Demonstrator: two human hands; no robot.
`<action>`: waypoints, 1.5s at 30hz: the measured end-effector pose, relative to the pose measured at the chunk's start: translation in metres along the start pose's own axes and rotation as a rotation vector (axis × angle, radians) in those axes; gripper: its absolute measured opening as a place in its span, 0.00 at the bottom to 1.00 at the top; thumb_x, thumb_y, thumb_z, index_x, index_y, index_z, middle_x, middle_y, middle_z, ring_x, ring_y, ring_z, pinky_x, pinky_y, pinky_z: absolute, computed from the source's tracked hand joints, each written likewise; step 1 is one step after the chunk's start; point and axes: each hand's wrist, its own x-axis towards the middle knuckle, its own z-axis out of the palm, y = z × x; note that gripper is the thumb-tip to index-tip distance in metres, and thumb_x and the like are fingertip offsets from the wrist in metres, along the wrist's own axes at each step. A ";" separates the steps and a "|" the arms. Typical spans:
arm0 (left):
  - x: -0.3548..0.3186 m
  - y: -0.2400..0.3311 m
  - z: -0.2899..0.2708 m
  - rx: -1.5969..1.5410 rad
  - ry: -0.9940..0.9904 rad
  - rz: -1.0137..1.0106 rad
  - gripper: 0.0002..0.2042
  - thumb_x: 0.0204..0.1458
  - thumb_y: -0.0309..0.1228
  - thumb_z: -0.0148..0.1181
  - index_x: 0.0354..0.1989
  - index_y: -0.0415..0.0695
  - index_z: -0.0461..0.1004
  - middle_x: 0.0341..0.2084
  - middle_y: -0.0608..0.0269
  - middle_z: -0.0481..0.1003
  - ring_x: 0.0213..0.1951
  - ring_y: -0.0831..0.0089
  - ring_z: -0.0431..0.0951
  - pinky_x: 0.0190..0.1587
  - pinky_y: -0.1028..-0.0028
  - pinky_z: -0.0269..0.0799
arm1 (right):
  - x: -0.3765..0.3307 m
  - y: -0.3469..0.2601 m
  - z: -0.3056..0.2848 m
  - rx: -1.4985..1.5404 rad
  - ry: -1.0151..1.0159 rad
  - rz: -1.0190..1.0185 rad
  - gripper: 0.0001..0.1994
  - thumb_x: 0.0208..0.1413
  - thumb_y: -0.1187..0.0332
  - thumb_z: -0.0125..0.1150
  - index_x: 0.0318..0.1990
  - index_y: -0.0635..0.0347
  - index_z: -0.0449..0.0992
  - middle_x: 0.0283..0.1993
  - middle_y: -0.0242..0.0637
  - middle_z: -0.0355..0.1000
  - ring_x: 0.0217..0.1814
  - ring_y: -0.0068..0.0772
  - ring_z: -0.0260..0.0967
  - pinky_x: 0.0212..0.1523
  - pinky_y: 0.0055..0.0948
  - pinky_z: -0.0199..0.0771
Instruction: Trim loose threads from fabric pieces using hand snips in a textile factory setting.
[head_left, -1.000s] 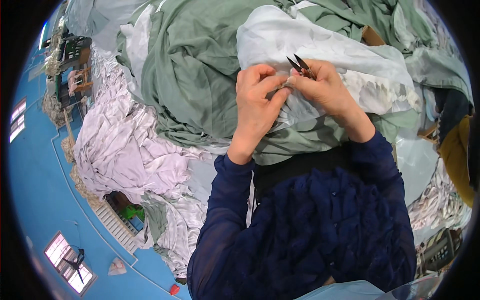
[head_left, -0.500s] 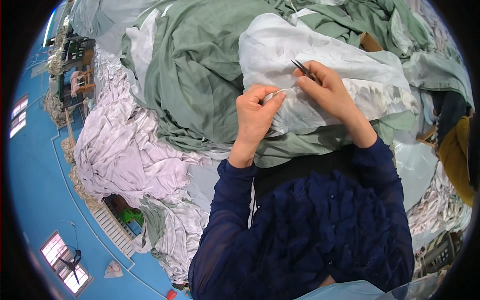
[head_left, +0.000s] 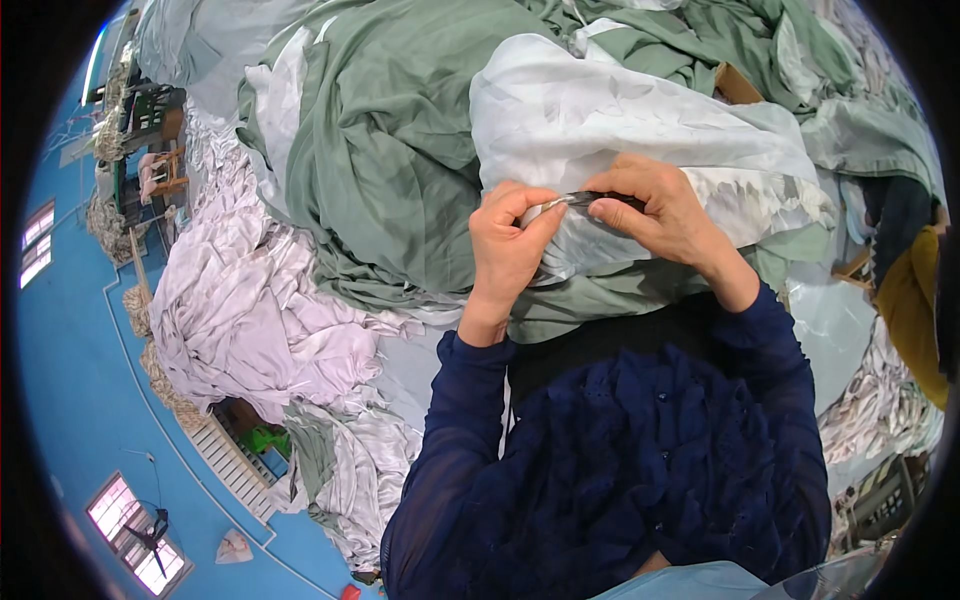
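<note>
With thumb and forefinger, my left hand [head_left: 506, 245] pinches the edge of a white patterned cloth [head_left: 690, 205]. My right hand [head_left: 668, 212] is closed around small dark thread snips [head_left: 606, 198]. Their tips point left and meet the cloth edge at my left fingertips. Whether the blades are parted is too small to tell. The white cloth lies in front of me, its paler side folded up beyond my hands. Sage green fabric [head_left: 390, 150] is heaped to the left and shows beneath the white cloth too.
A crumpled pale lilac fabric pile [head_left: 250, 300] is at the left, with more white fabric [head_left: 365, 480] below it. A brown cardboard piece [head_left: 738, 84] pokes out at the upper right. A mustard-coloured cloth [head_left: 912, 315] hangs at the right edge.
My right hand has brought the snips down and left, from above the cloth to the edge at my left fingertips. My left hand keeps its pinch and has shifted slightly down.
</note>
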 end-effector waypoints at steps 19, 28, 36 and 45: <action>0.003 0.002 -0.007 0.056 -0.106 0.054 0.05 0.43 0.23 0.69 0.29 0.42 0.80 0.25 0.65 0.75 0.31 0.68 0.72 0.39 0.71 0.63 | 0.009 0.013 0.004 0.140 -0.093 -0.020 0.09 0.55 0.68 0.66 0.40 0.63 0.81 0.27 0.33 0.66 0.29 0.28 0.62 0.30 0.28 0.61; 0.003 0.002 -0.005 0.067 -0.111 0.079 0.05 0.43 0.24 0.69 0.29 0.42 0.79 0.24 0.65 0.75 0.31 0.67 0.72 0.40 0.71 0.63 | 0.008 0.013 0.005 0.178 -0.099 0.022 0.08 0.55 0.68 0.67 0.39 0.63 0.81 0.26 0.32 0.66 0.29 0.26 0.62 0.30 0.27 0.60; 0.004 0.000 -0.006 0.090 -0.113 0.117 0.05 0.43 0.24 0.69 0.29 0.42 0.79 0.23 0.66 0.74 0.30 0.68 0.72 0.39 0.71 0.62 | 0.007 0.014 0.007 0.265 -0.114 0.116 0.08 0.54 0.68 0.67 0.38 0.63 0.81 0.26 0.31 0.67 0.30 0.26 0.62 0.32 0.27 0.61; 0.005 0.001 -0.005 0.075 -0.117 0.130 0.05 0.42 0.23 0.68 0.28 0.41 0.78 0.22 0.66 0.73 0.29 0.68 0.71 0.39 0.71 0.61 | 0.008 0.014 0.007 0.250 -0.109 0.015 0.09 0.54 0.68 0.68 0.39 0.63 0.81 0.27 0.31 0.67 0.32 0.25 0.62 0.33 0.26 0.61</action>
